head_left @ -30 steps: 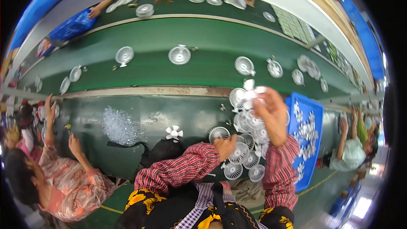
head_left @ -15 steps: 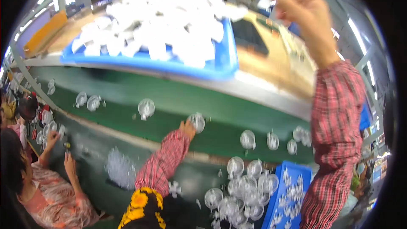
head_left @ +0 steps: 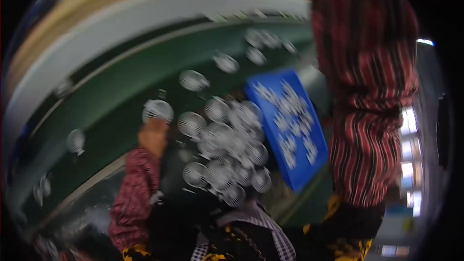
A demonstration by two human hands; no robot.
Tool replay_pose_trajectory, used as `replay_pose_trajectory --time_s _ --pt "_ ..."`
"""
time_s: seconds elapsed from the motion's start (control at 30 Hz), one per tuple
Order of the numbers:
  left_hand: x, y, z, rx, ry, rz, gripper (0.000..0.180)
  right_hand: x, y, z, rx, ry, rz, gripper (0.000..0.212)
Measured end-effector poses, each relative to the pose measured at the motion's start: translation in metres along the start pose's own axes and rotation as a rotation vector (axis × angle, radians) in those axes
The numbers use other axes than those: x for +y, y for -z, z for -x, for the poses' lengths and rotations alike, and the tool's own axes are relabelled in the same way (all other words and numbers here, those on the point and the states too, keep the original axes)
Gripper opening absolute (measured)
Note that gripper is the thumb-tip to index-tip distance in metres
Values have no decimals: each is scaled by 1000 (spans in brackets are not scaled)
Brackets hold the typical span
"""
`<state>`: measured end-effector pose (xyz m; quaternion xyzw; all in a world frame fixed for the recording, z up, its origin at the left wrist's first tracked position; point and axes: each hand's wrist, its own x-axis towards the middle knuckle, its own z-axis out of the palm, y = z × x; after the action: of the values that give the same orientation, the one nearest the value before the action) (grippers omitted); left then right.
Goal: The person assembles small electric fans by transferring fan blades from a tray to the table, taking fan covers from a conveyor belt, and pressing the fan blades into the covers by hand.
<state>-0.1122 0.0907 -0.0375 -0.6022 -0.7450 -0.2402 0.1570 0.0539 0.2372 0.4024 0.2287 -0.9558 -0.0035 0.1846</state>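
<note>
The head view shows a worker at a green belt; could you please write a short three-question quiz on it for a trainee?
1. True or false: the blue plastic tray lies to the right of the heap of round white grille discs.
2. Which hand rests by a single white grille disc on the green conveyor belt? A) left hand B) right hand
3. Fill in: the raised right arm wears a red ______ sleeve.

Key: 1 true. 2 A, the left hand; the right hand is out of the picture. 3 striped.
</note>
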Motion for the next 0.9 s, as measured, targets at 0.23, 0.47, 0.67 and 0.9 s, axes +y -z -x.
replay_pose_trajectory --time_s 0.23,0.47,0.67,0.9 --pt "157 3 -56 -183 -264 232 17 -46 -97 428 19 -1305 46 36" --pt "228 -11 -86 -495 -421 335 26 -245 -219 630 406 -2374 -183 79" --pt "286 -76 -195 -438 -435 666 30 -169 -214 624 500 -2214 -210 80" --pt "359 -296 -293 -1181 -23 95 158 -139 -272 693 -98 -2460 -314 137"
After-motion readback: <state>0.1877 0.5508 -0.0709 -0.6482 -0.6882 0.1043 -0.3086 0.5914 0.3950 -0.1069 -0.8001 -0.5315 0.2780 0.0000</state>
